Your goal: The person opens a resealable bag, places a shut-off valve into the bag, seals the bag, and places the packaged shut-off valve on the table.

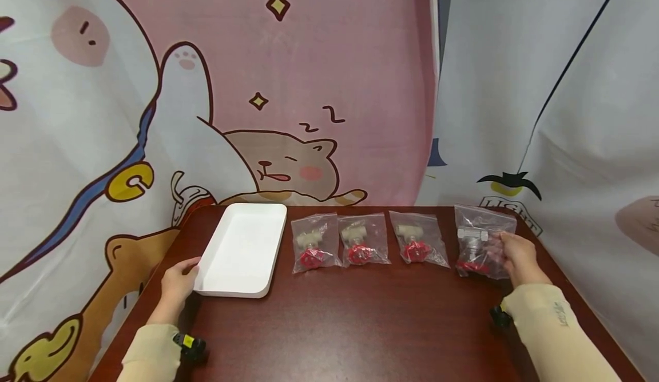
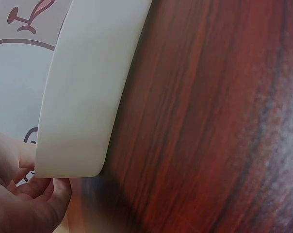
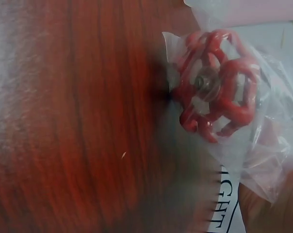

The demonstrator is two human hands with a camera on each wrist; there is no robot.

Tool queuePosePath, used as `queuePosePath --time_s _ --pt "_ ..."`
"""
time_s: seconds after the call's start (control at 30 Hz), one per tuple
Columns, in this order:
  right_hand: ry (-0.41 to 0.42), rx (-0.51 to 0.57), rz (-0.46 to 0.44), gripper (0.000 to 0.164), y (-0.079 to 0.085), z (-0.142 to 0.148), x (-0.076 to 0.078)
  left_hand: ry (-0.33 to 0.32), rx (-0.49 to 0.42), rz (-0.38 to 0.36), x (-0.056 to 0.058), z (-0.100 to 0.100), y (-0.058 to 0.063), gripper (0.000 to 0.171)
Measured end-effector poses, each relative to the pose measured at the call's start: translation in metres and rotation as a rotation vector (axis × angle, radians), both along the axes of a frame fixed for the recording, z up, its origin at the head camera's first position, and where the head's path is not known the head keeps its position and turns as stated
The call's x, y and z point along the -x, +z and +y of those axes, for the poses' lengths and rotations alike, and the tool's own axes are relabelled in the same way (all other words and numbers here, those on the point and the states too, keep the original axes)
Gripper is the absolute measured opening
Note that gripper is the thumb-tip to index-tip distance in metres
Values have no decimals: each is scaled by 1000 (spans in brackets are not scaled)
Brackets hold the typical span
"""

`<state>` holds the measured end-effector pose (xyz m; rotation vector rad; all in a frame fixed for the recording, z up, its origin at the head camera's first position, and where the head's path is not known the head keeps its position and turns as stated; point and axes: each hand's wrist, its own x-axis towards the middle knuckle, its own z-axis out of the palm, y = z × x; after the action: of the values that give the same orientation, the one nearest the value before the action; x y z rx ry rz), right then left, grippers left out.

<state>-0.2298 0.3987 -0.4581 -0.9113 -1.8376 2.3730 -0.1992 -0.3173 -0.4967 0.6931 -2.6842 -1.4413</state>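
Observation:
My left hand (image 1: 178,282) pinches the near left edge of a white rectangular tray (image 1: 239,245). The left wrist view shows curled fingers (image 2: 59,199) against the end of the tray's side wall (image 2: 83,97). At the table's right side, my right hand (image 1: 517,256) grips the right edge of a clear plastic bag (image 1: 484,216). Inside that bag is a gate valve (image 1: 472,235) with a red handwheel (image 3: 219,87). The right wrist view shows the wheel up close through the plastic; only a little of the right hand appears at its lower right corner.
Three more bagged valves with red handwheels stand in a row: one (image 1: 310,245) beside the tray, a second (image 1: 358,242) and a third (image 1: 413,239). The dark red-brown table (image 1: 360,325) has a printed cloth (image 1: 329,56) hanging behind it.

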Motion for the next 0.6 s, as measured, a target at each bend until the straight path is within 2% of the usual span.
queuePosePath --time_s 0.2,0.3,0.37,0.43,0.6 --pt "-70 -130 -48 23 -2 -2 11 6 6 11 0 1 -1 39" --pt "-80 -306 -99 23 -7 -2 19 5 7 14 0 1 0 39" --pt "-77 -438 -150 29 -10 -3 22 1 10 15 0 1 -1 39" --pt "-80 -517 -179 36 -12 -5 24 1 14 19 0 2 -2 38" --pt "-74 -542 -200 38 -13 -7 26 8 38 28 2 2 -4 37"
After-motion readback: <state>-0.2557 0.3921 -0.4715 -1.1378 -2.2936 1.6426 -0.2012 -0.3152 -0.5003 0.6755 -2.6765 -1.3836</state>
